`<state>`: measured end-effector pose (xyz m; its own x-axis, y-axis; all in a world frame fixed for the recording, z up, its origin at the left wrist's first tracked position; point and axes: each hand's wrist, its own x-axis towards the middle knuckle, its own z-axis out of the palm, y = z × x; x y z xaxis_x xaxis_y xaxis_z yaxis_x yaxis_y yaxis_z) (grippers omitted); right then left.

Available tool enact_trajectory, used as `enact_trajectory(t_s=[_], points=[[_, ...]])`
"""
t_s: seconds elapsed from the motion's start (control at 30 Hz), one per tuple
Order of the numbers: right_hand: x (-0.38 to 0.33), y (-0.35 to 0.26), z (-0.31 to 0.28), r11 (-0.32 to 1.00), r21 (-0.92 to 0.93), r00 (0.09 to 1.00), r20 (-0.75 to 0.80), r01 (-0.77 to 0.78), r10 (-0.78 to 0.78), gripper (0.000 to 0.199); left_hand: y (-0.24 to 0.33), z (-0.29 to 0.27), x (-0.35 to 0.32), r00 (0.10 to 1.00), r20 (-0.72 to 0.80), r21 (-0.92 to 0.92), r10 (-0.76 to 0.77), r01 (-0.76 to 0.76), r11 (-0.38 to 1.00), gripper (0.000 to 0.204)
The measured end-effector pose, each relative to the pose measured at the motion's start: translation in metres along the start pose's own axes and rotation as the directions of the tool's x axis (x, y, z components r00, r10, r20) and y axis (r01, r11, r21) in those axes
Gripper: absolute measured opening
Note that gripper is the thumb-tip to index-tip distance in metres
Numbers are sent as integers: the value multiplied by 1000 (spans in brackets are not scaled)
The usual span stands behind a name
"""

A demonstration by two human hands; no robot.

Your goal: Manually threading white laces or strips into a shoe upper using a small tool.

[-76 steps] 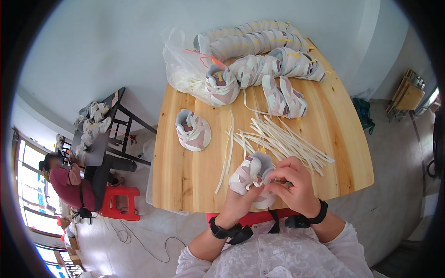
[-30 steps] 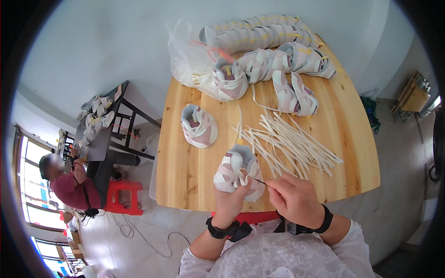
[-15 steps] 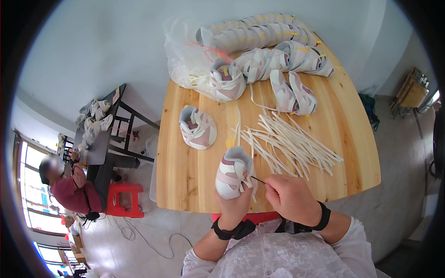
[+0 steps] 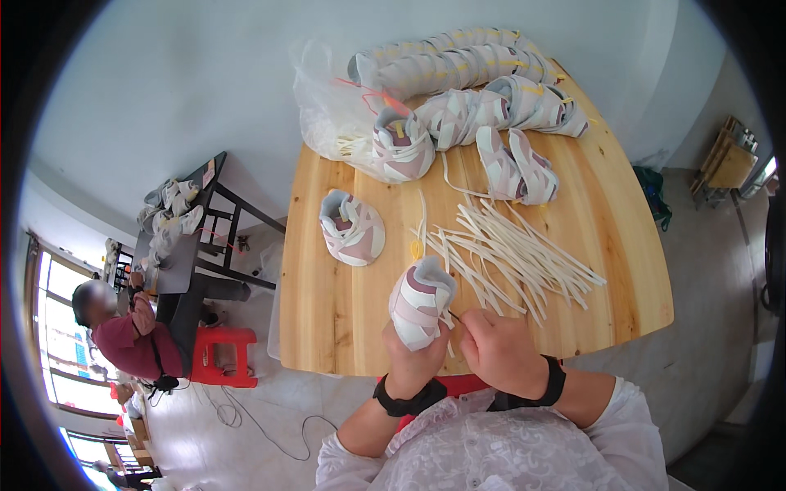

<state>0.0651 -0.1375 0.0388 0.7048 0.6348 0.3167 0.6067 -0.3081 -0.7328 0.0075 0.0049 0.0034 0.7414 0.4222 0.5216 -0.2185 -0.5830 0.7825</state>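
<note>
My left hand (image 4: 412,358) is closed around the toe end of a white and pale pink shoe upper (image 4: 419,309), held above the table's near edge. The upper is tilted, with its grey-lined collar away from me and a yellow loop at its heel. A thin dark pointed tool (image 4: 454,317) sticks out of my closed right hand (image 4: 506,352). Its tip meets the side of the upper, where I cannot see whether it passes through. A pale lace end hangs beside my left fingers. Another laced shoe upper (image 4: 353,233) stands to the left.
Loose cream laces (image 4: 524,258) lie spread on the wooden table (image 4: 622,270). Behind them are a pair of uppers (image 4: 517,168), long stacked rows of uppers (image 4: 467,69) and a clear plastic bag (image 4: 319,114). At far left a person (image 4: 135,344) sits at a dark table.
The upper has turned in my left hand, its lacing side now facing away from view. My right hand has moved slightly left and closer to it; less of the tool's shaft shows.
</note>
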Motion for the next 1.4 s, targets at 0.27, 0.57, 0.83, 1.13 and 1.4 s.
enact_trajectory(t_s=[0.27,0.57,0.83,1.13,1.4], points=[[1,-1,2,975,203,995,-14,-90,95,9,-1,-7,-1,990,47,95,135,-139,986,27],[-6,9,17,999,53,999,-40,-5,7,11,-6,-13,-1,977,154,122,146,-166,979,27],[8,14,18,834,441,944,154,-331,293,8,-6,-2,-6,990,20,147,141,-142,979,24],[12,0,-5,973,226,999,-13,-49,53,3,-14,-13,12,839,74,-576,-539,477,663,22],[12,-3,-3,978,208,1000,-15,5,-2,3,-1,-12,12,790,177,-682,-586,528,506,37]])
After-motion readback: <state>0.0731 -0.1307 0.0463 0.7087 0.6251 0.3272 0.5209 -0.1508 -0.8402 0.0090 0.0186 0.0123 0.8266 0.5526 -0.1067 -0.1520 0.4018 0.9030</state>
